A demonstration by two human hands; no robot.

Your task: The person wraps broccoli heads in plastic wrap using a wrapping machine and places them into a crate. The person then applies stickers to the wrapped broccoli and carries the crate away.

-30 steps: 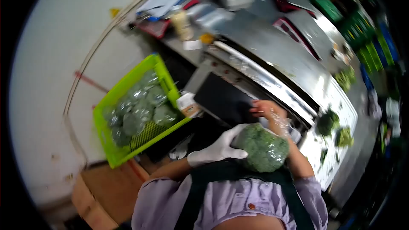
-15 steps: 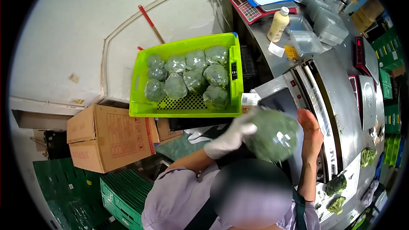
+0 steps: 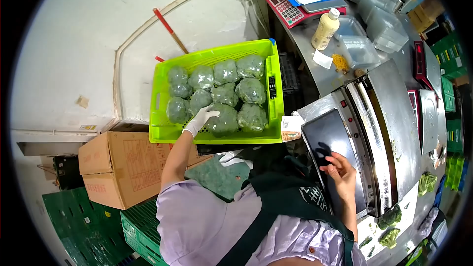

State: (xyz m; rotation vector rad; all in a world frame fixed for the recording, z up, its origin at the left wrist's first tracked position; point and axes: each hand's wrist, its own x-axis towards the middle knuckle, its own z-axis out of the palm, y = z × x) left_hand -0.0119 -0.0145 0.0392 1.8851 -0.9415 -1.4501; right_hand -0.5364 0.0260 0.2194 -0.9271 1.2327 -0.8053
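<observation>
My left hand [image 3: 201, 119], in a white glove, reaches into the lime-green crate [image 3: 217, 140] with its fingers on a wrapped broccoli head [image 3: 222, 120] in the front row. Several other film-wrapped broccoli heads [image 3: 251, 90] lie around it in the crate. My bare right hand [image 3: 340, 170] hovers above the dark plate [image 3: 327, 140] of the wrapping machine, fingers apart and slightly curled, holding nothing.
A cardboard box [image 3: 123, 162] and green crates [image 3: 84, 221] stand at the lower left. On the steel counter are a red scale [image 3: 286, 12], a bottle [image 3: 325, 29], and plastic tubs [image 3: 358, 50]. Unwrapped broccoli [image 3: 390, 237] lies on a white board at the right.
The wrapped broccoli, earlier between both hands, is now in the crate's front row under my left hand. My right hand has come away from it. The view has swung toward the crate.
</observation>
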